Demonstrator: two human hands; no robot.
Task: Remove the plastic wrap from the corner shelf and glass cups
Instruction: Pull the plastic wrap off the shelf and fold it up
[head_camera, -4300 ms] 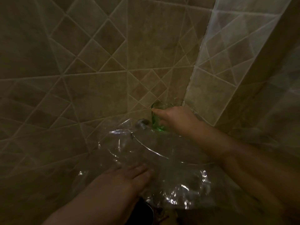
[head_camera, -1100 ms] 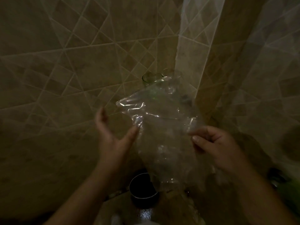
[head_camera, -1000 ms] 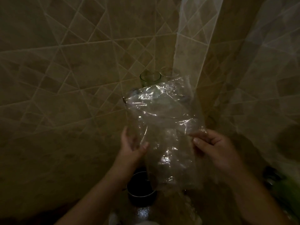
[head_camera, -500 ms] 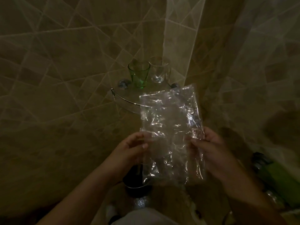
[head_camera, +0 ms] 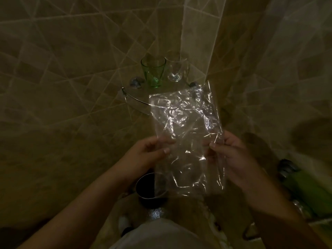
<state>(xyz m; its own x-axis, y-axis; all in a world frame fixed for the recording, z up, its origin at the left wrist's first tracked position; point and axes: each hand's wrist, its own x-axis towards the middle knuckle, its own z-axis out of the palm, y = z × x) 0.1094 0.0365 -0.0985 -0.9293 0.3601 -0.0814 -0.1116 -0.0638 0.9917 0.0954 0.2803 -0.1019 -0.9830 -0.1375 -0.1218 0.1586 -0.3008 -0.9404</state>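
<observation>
- Head view, dim light: a crumpled sheet of clear plastic wrap (head_camera: 186, 141) hangs upright in front of the person, held between both hands, near the middle of the scene.
- The left hand (head_camera: 145, 155) pinches the sheet's left edge, thumb on the near face and fingers curled behind it.
- The right hand (head_camera: 228, 155) grips the right edge in the same way, its thumb tip pressed on the film.
- The wrap is off the glass corner shelf (head_camera: 136, 99), which sits farther away in the angle of the tiled walls (head_camera: 62, 69); the sheet's upper part covers the shelf's right half from this angle.
- A curved metal rail runs along the shelf's near edge, and round metal fittings hold the shelf to the wall at left and right.
- Two glasses stand upright on the shelf, bare of film: a green glass cup (head_camera: 153, 71) on the left and a clear glass cup (head_camera: 176, 68) just beside it on the right, close enough that I cannot tell whether they touch.
- Below the hands, a dark round container (head_camera: 146, 188) stands on the floor, partly behind the sheet's lower left corner.
- At the near right lies a green bottle (head_camera: 303, 187) with a dark cap.
</observation>
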